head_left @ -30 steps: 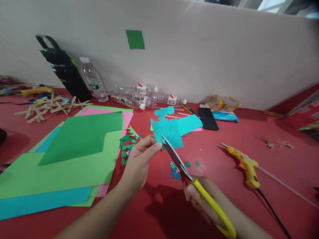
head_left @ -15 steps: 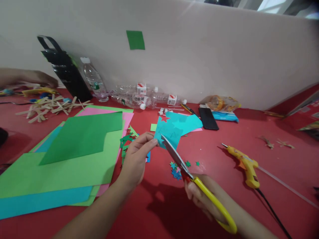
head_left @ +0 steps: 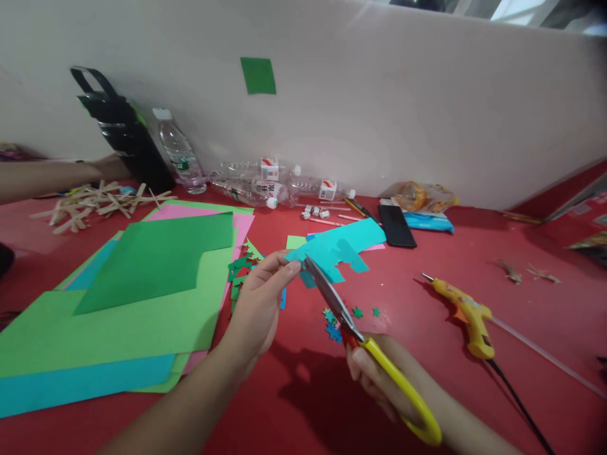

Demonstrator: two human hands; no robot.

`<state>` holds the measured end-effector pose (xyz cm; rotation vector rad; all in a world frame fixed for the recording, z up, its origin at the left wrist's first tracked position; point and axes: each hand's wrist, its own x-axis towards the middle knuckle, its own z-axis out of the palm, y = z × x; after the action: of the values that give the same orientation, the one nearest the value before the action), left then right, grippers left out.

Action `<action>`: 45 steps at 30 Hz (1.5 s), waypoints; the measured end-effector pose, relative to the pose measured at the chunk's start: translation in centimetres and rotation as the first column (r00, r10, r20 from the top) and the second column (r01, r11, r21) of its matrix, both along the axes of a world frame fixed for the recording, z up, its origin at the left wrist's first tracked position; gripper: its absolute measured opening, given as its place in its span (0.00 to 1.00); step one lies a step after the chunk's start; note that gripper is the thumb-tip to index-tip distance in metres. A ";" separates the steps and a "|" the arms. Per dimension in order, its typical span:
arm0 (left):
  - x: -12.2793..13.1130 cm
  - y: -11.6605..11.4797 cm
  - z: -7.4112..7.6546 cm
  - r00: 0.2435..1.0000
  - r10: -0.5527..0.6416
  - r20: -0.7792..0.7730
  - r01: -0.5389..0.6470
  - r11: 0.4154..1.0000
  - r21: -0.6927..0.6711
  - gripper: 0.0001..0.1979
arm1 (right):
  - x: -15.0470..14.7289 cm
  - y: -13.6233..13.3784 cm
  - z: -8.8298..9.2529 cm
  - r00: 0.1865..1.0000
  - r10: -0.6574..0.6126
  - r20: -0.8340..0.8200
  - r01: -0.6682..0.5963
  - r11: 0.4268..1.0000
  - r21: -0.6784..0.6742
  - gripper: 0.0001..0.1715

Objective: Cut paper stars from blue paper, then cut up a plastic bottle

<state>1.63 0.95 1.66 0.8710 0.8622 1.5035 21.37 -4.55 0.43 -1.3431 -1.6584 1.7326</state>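
My left hand (head_left: pixel 258 303) pinches the left end of a piece of turquoise paper (head_left: pixel 327 258), which has a jagged, notched edge. Yellow-handled scissors (head_left: pixel 332 298) are in my right hand (head_left: pixel 382 373), its fingers through and around the handles. The blade tips meet the paper close to my left fingertips. Small cut paper stars (head_left: pixel 334 330) in blue, green and pink lie below the blades. Green paper scraps (head_left: pixel 240 272) with star-shaped cutouts sit left of my left hand. Behind the held piece lies another turquoise sheet (head_left: pixel 365 232).
Coloured sheets (head_left: pixel 156 265) are stacked at left, beside wooden sticks (head_left: pixel 99 205). A black flask (head_left: pixel 130 148) and plastic bottles (head_left: pixel 258 189) line the wall. A phone (head_left: pixel 397 226) lies at back right, a yellow glue gun (head_left: pixel 467 316) at right. Another person's forearm (head_left: pixel 42 180) reaches in from the left.
The turquoise paper has turned in my left hand, its notched edge now toward the lower right. The scissors have shifted slightly left. The other person's hand has moved right, behind the flask.
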 end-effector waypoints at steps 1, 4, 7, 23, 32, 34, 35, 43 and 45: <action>-0.1 0.0 0.0 1.000 0.018 -0.004 -0.018 1.000 0.003 0.02 | 0.0 0.0 0.0 1.000 0.000 0.005 0.000 1.000 -0.001 0.38; -0.2 -0.1 -0.1 0.998 0.062 -0.034 -0.062 0.998 -0.001 0.02 | 0.1 0.2 0.0 0.999 0.030 0.015 -0.029 0.999 -0.032 0.40; -0.4 0.0 -0.1 0.993 0.064 -0.099 -0.065 0.998 -0.010 0.05 | 0.5 0.4 -0.3 0.997 0.060 0.037 -0.058 0.997 -0.053 0.41; -1.9 0.6 1.5 0.843 0.051 -0.535 0.045 0.985 0.164 0.05 | 1.5 0.7 1.6 0.987 0.107 0.122 -0.113 0.993 0.039 0.38; -1.4 0.3 0.4 0.945 -0.114 -0.306 0.133 0.990 0.043 0.06 | 0.9 0.2 0.1 0.999 0.008 0.034 -0.006 0.997 -0.074 0.39; -0.9 0.1 0.5 0.965 -0.128 -0.229 0.139 0.990 0.033 0.05 | 0.8 0.1 -0.4 1.000 0.001 0.022 0.001 0.994 -0.106 0.39; -0.7 0.0 0.5 0.973 -0.120 -0.199 0.128 0.991 0.027 0.04 | 0.8 0.1 -0.5 1.000 0.001 0.018 0.001 0.993 -0.119 0.38; -0.8 0.1 0.4 0.979 0.023 -0.201 -0.013 0.999 0.048 0.04 | 1.2 0.4 -0.1 0.994 0.087 0.070 -0.084 0.996 -0.039 0.38; -1.1 0.2 0.4 0.959 0.034 -0.281 -0.005 0.994 0.106 0.05 | 1.4 0.6 0.1 0.986 0.128 0.106 -0.128 0.992 -0.007 0.38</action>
<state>0.58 1.14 2.02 1.1782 1.0079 1.4725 22.74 -3.99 0.58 -1.3776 -1.8394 1.7596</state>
